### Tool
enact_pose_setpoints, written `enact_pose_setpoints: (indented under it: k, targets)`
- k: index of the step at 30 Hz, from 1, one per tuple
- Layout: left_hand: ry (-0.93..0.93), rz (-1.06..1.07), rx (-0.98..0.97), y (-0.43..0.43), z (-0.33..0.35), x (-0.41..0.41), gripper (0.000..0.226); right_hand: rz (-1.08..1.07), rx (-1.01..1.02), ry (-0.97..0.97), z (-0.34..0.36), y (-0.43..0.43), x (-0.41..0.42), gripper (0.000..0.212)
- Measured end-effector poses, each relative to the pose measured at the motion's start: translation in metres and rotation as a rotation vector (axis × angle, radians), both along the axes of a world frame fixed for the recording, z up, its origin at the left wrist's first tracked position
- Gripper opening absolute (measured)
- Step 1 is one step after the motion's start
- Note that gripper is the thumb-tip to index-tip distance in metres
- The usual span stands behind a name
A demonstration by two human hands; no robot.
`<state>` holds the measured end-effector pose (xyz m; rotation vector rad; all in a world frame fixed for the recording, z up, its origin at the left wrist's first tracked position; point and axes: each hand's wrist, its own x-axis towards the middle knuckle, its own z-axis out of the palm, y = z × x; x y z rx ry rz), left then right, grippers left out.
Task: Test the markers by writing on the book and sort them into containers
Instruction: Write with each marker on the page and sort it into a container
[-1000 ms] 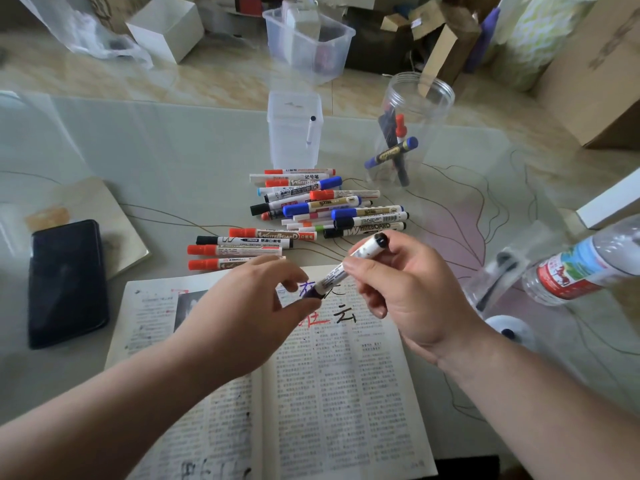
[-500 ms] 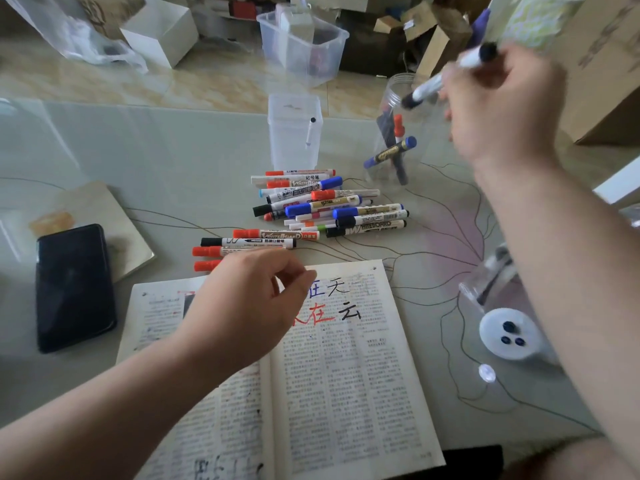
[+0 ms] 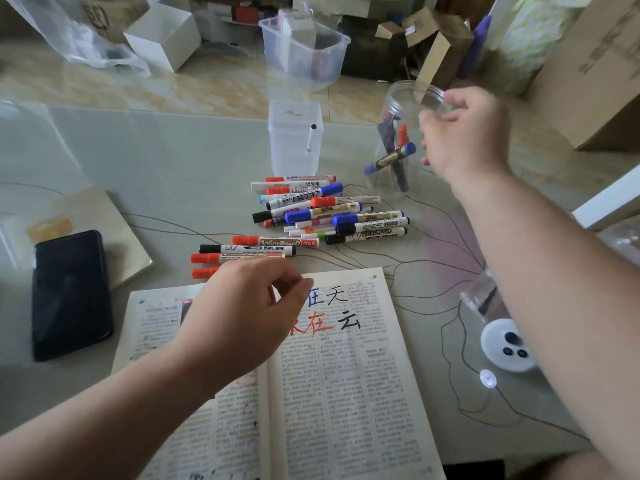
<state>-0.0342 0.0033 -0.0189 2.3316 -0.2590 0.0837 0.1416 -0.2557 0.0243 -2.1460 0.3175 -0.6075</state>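
Two hands (image 3: 242, 313) (image 3: 464, 140), one jar (image 3: 388, 109), one square container (image 3: 294, 161), one book (image 3: 346, 393)

What lies around my work spot, on the pale surface (image 3: 156, 161) and the floor beyond it

To my left a black phone (image 3: 71, 294) lies flat, its far end resting on a tan pad (image 3: 117, 230). By my right forearm there is a round white piece with three dark dots (image 3: 498, 344), perhaps a lid, though it is blurred, and a small clear disc (image 3: 488, 379) lies just in front of it. Past the far edge, on the tiled floor (image 3: 214, 81), I see an open white box (image 3: 162, 38) beside a crumpled clear plastic bag (image 3: 69, 32), a clear tub (image 3: 304, 53), and brown cardboard boxes (image 3: 585, 74) to the right.
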Motion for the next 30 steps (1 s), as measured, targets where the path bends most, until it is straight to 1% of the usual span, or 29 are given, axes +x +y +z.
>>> enact_pose_setpoints:
  k: [2, 3, 5, 6, 8, 10, 11, 12, 15, 17, 20, 22, 26, 28, 30]
  targets:
    - [0.001, 0.0, -0.006, 0.0, 0.001, 0.0, 0.025, -0.001, 0.002, -0.001, -0.006, 0.005, -0.011, 0.039]
    - [0.001, 0.002, -0.003, 0.0, 0.001, 0.0, 0.024, 0.008, -0.006, 0.001, -0.008, 0.009, -0.018, 0.032]
    - [0.002, 0.005, 0.008, 0.0, 0.001, 0.0, 0.023, 0.042, -0.076, 0.054, -0.018, 0.016, -0.032, 0.009]
    - [0.006, 0.003, 0.011, 0.0, 0.001, 0.0, 0.023, 0.079, -0.135, 0.11, -0.025, 0.021, -0.041, 0.003]
    - [0.019, 0.0, 0.027, -0.001, 0.001, 0.001, 0.023, 0.193, -0.254, 0.262, -0.044, 0.03, -0.058, 0.009]
    - [0.044, 0.002, 0.053, -0.001, 0.0, 0.001, 0.022, 0.311, -0.326, 0.398, -0.066, 0.039, -0.071, 0.009]
    - [0.062, 0.0, 0.064, -0.001, -0.001, 0.001, 0.022, 0.345, -0.358, 0.439, -0.074, 0.042, -0.077, 0.008]
    - [0.082, -0.004, 0.077, -0.001, -0.002, 0.001, 0.023, 0.372, -0.38, 0.462, -0.081, 0.046, -0.082, 0.014]
    - [0.128, -0.01, 0.143, -0.001, -0.005, 0.001, 0.024, 0.435, -0.467, 0.443, -0.09, 0.056, -0.093, 0.036]
    - [0.147, -0.006, 0.186, -0.002, -0.006, 0.001, 0.024, 0.412, -0.519, 0.42, -0.091, 0.058, -0.091, 0.042]
    - [0.167, -0.014, 0.219, -0.001, -0.006, 0.001, 0.024, 0.349, -0.558, 0.492, -0.092, 0.054, -0.084, 0.046]
    - [0.173, -0.016, 0.231, -0.001, -0.007, 0.001, 0.024, 0.338, -0.591, 0.524, -0.094, 0.052, -0.08, 0.047]
    - [0.198, -0.014, 0.265, 0.0, -0.008, 0.003, 0.024, 0.339, -0.664, 0.525, -0.096, 0.049, -0.074, 0.042]
    - [0.229, -0.031, 0.311, 0.001, -0.009, 0.004, 0.024, 0.336, -0.701, 0.503, -0.096, 0.048, -0.071, 0.038]
    - [0.292, -0.045, 0.397, 0.004, -0.01, 0.005, 0.026, 0.345, -0.718, 0.479, -0.096, 0.045, -0.069, 0.034]
